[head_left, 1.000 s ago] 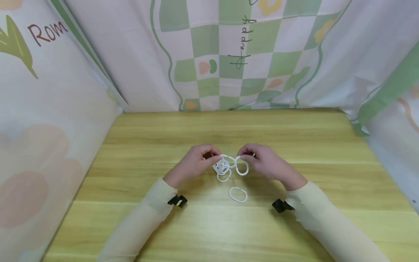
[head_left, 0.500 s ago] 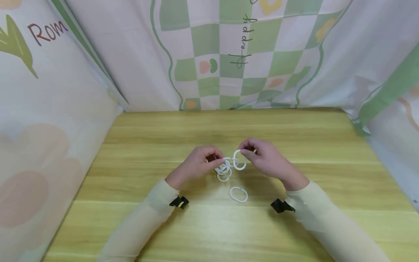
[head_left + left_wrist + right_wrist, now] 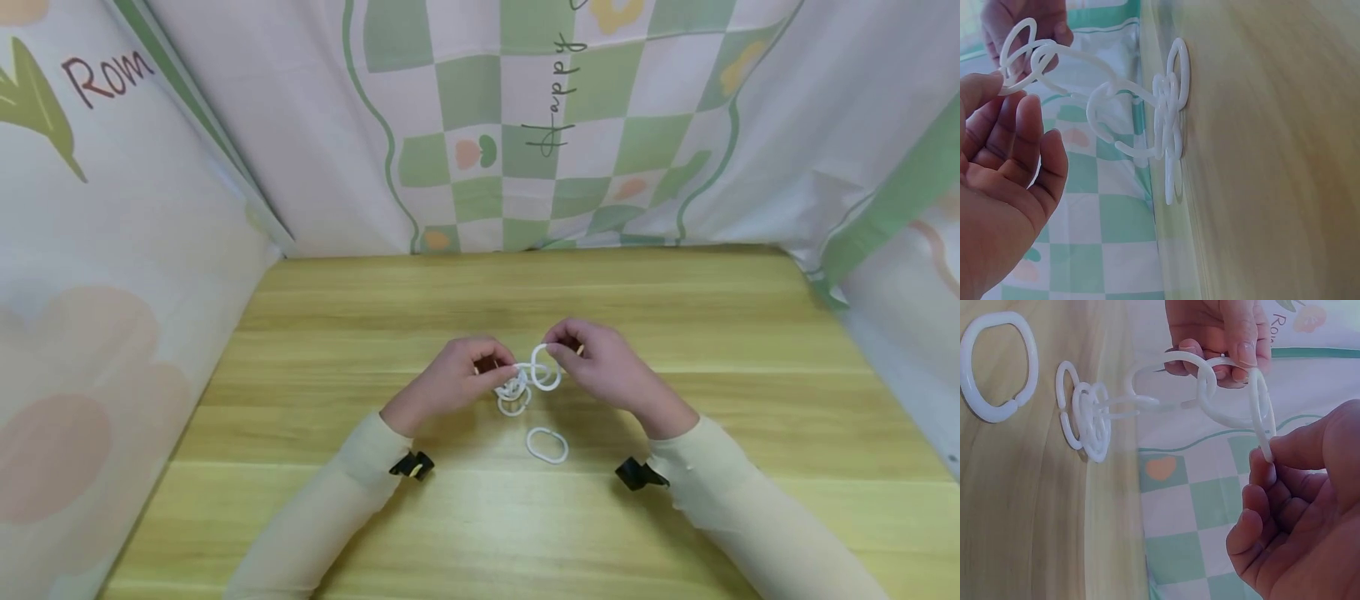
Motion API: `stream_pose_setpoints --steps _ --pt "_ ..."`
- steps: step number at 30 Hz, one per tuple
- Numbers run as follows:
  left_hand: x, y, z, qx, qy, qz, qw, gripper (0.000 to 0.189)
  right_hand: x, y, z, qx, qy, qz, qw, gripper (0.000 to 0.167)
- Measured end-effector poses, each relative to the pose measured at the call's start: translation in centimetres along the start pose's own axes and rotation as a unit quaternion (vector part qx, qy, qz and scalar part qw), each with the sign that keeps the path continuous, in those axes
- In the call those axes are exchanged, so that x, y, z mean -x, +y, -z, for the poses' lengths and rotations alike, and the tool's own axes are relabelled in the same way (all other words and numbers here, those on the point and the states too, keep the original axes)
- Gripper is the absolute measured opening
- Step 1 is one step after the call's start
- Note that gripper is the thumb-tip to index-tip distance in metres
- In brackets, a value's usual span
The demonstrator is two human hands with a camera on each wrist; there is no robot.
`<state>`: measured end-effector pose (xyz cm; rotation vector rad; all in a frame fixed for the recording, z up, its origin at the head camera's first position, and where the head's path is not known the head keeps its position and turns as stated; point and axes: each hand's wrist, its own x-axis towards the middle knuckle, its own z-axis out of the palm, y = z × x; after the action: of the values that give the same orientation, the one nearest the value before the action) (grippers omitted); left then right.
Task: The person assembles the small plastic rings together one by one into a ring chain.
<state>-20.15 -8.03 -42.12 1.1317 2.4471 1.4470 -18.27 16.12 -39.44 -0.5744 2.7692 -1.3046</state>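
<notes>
My left hand pinches a white plastic link between thumb and forefinger. From that link a chain of open oval links hangs down to a small heap on the tabletop. My right hand pinches another white ring by its edge. In the right wrist view this ring overlaps the left hand's link and appears hooked through it. Both hands hold their pieces above the table. One separate white oval ring with a small split lies nearer the person.
The wood-grain table runs back to a hanging cloth with green and white checks. Another printed cloth borders the left side. Each wrist carries a black camera strap.
The right hand has lifted its ring up and slightly left, and the ring now crosses the left hand's link. My left hand has shifted slightly right and down. The separate ring has not moved.
</notes>
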Motion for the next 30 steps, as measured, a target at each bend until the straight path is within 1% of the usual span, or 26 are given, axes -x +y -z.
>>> stream_pose_setpoints --steps 6,13,16,20,25,27,30 --pt "0.1 0.0 -0.1 -0.001 0.003 -0.001 1.0000 0.004 0.1 0.0 -0.2 0.019 0.007 0.003 0.9998 0.007" --pt "0.1 0.1 -0.1 -0.007 0.003 -0.001 1.0000 0.006 0.0 0.0 -0.5 0.037 0.004 0.013 0.9992 0.013" --pt "0.1 0.0 -0.1 -0.004 0.000 0.001 1.0000 0.007 0.0 0.0 -0.7 0.039 0.004 0.014 0.9991 0.011" --pt "0.2 0.0 -0.1 0.008 -0.005 0.001 1.0000 0.008 0.1 0.0 -0.9 0.037 0.003 0.014 0.9992 0.007" --pt "0.3 -0.1 -0.2 0.034 -0.017 -0.002 0.9993 0.007 0.1 -0.1 -1.0 0.019 0.013 0.005 0.9997 0.009" --pt "0.2 -0.1 -0.3 0.043 -0.019 0.009 0.9988 0.009 0.1 -0.2 -1.1 0.006 0.019 -0.005 0.9998 0.011" --pt "0.2 -0.2 -0.4 0.042 -0.011 0.045 0.9980 0.011 0.0 -0.4 -1.0 -0.019 0.029 -0.020 0.9992 0.015"
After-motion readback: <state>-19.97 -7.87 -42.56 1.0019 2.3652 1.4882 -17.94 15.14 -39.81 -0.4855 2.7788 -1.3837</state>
